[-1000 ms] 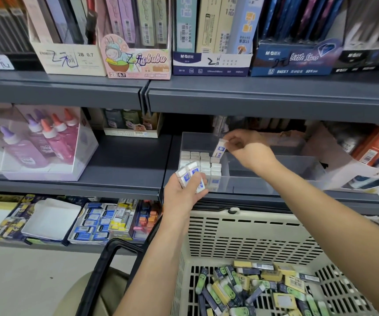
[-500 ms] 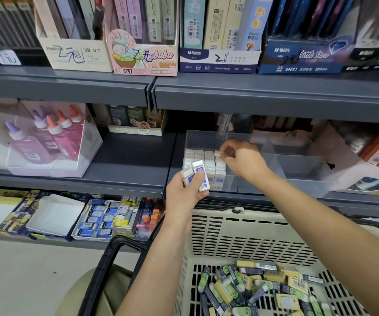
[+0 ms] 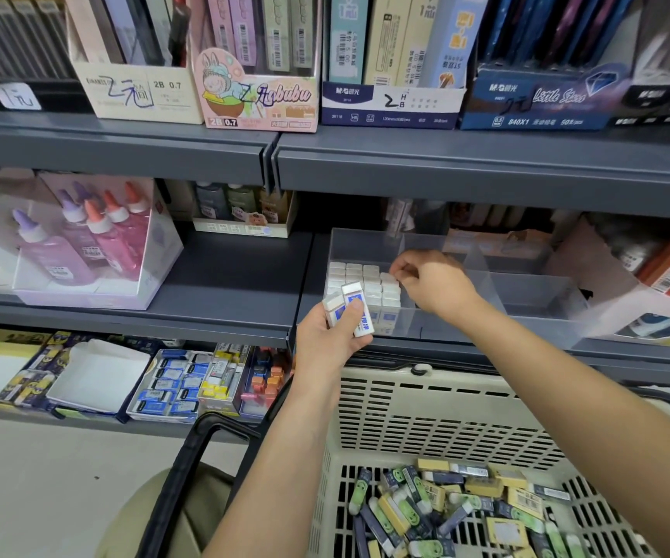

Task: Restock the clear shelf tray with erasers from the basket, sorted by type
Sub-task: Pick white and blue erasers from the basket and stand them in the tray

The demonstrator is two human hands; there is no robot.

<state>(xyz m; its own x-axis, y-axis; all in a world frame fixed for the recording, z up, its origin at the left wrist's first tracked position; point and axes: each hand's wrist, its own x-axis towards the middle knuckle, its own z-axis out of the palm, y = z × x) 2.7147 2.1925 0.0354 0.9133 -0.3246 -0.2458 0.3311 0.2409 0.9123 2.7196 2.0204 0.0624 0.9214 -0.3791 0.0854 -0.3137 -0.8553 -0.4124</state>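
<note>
Grey metal shelves run in tiers across a stationery aisle, above a pale floor. The top tier carries open display cartons of pencil goods, among them a pink carton marked 2B 0.7 and a dark blue carton. On the middle tier a clear display box of glue bottles stands at the left. The clear tray sits centre-right on the same tier, split by dividers into compartments. Its left compartment holds stocked erasers, white, standing on end in tight rows. The bottom tier shows boxed erasers in blue wrappers.

Below the tray is a beige slotted basket with a black handle. Its floor is strewn with loose erasers in green, yellow and dark blue sleeves.

The left hand is raised just in front of the tray's front wall. Its fingers and thumb are curled round two white erasers with blue-printed sleeves, gripped side by side with their ends pointing up.

The right hand reaches into the tray over the left compartment, its fingers bent and bunched. Its fingertips are at the top of the rear right eraser in the block. Whether they pinch that eraser or only touch it cannot be told.
</note>
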